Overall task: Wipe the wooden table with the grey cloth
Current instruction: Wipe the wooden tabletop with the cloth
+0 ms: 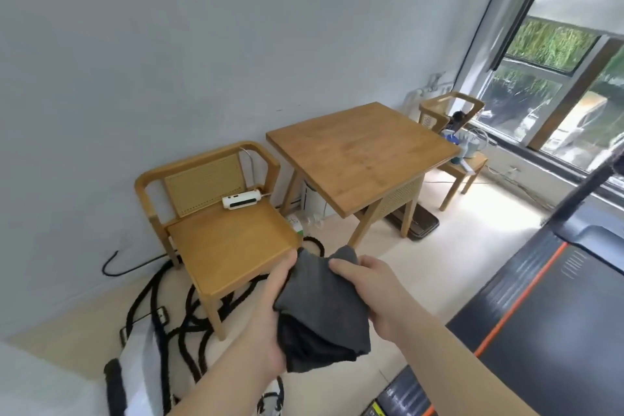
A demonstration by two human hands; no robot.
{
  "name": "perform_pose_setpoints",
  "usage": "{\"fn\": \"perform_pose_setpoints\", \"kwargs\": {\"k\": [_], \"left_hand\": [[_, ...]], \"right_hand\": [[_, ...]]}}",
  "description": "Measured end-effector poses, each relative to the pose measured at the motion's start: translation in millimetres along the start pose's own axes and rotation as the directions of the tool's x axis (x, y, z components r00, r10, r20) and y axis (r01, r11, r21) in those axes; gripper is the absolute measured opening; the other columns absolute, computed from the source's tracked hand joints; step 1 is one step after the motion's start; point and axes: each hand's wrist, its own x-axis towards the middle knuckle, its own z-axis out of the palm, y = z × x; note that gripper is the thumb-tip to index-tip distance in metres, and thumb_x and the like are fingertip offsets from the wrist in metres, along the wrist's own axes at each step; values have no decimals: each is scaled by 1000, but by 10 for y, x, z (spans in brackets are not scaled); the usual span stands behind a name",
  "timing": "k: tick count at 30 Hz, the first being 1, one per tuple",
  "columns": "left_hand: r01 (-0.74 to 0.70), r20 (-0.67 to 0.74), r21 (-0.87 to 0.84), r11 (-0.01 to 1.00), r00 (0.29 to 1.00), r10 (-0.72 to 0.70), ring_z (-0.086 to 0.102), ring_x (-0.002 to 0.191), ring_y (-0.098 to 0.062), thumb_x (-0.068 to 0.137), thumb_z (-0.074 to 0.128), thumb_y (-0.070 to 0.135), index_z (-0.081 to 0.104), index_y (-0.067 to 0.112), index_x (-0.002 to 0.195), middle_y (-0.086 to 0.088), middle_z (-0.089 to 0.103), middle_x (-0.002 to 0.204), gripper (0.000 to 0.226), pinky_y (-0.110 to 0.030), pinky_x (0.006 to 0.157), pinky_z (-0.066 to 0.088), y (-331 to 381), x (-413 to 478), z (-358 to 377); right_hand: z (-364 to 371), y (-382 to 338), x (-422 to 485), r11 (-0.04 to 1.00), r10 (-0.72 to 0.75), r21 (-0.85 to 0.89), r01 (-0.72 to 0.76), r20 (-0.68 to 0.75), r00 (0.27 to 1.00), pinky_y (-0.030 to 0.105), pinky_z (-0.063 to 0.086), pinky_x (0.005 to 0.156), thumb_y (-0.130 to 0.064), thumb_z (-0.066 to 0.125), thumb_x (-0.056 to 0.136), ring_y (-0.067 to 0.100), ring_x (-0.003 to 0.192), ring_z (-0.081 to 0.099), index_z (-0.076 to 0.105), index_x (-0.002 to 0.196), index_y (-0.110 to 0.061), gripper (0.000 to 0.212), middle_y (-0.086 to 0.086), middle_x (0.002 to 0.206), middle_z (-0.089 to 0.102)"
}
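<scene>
Close below the camera, my left hand (266, 314) and right hand (381, 297) both grip the bunched grey cloth (320, 311). Ahead, the wooden table (361, 152) stands well apart, its left edge near a chair (229, 246), with open floor (472, 230) on its right.

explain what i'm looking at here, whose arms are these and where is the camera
There is no machine here. One camera is worn on a person's head, looking forward and down, so the two bare arms are that person's own. The left hand and the right hand both grip a bunched grey cloth, held in the air. Ahead stands the wooden table that is to be wiped; the cloth has not reached it yet. Beside it, a wooden chair has a small white device on its seat.
</scene>
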Motion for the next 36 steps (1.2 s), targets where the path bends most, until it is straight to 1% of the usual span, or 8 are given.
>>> {"fn": "perform_pose_setpoints", "kwargs": {"k": [3, 7, 14, 21, 28, 31, 34, 36], "left_hand": [[54, 59, -43, 998, 997, -52, 65, 118, -40, 81, 75, 52, 76, 5, 116, -22, 69, 127, 59, -52, 111, 44, 447, 708, 172], [52, 64, 14, 999, 997, -52, 72, 103, -42, 90, 70, 35, 79, 5, 107, -25, 72, 118, 35, -50, 94, 54, 1131, 1532, 442], [100, -2, 279, 955, 995, -103, 70, 109, -37, 90, 70, 27, 68, 8, 122, -19, 76, 112, 37, -49, 98, 55, 1953, 2588, 885], [192, -308, 309, 932, 947, -93, 68, 98, -41, 70, 81, 20, 62, 5, 120, -23, 71, 110, 56, -41, 72, 58, 2197, 3758, 1146], [52, -509, 416, 908, 841, 185, 67, 94, -36, 86, 78, 25, 57, 11, 115, -20, 67, 107, 38, -42, 74, 56, 2673, 4719, 1442], [-4, -447, 706, 708, 773, 451, 67, 89, -32, 89, 75, 34, 59, 14, 111, -13, 65, 103, 34, -41, 72, 56, 2854, 5007, 1528], [33, -212, 967, 251, 647, 733, 61, 76, -25, 92, 66, 41, 47, 19, 93, 0, 43, 102, 30, -39, 59, 54, 2774, 5283, 1583], [127, -111, 991, 40, 622, 775, 55, 79, -20, 94, 64, 41, 42, 22, 96, 4, 38, 107, 29, -32, 58, 46, 2545, 5512, 1591]], "right_hand": [[-102, -272, 737, 999, -11, -46, 9, -59, 998, 43, 63, 81, -32, 83, 83, 25, 94, 75, 66, 110, -9, 40, 11, 103, 76], [-211, -721, 1690, 997, 3, -82, -11, -103, 995, 47, 63, 83, -40, 81, 85, 28, 92, 75, 68, 106, -7, 41, 12, 97, 77], [-631, -1155, 2951, 979, 149, -118, -169, -157, 976, 40, 63, 83, -53, 59, 97, 24, 93, 73, 70, 107, -13, 43, 7, 102, 77], [-1398, -1227, 4217, 952, 190, -210, -222, -159, 969, 35, 55, 63, -41, 60, 96, 24, 70, 65, 65, 109, -9, 35, 9, 88, 68], [-2077, -1158, 5510, 789, 137, -583, -196, -144, 980, 36, 49, 75, -35, 64, 94, 27, 90, 61, 56, 127, -10, 43, 8, 107, 64], [-2255, -1167, 5878, 640, 5, -759, -118, -150, 989, 44, 50, 94, -41, 61, 94, 34, 123, 54, 37, 151, -12, 68, 14, 142, 52], [-2313, -1125, 6093, 531, -37, -841, -103, -145, 989, 51, 43, 105, -44, 68, 88, 37, 139, 35, 35, 149, -14, 76, 13, 148, 39], [-2305, -1128, 6209, 484, -13, -872, -77, -95, 995, 50, 40, 111, -53, 76, 80, 35, 145, 25, 37, 146, -15, 86, 11, 153, 31]]}}
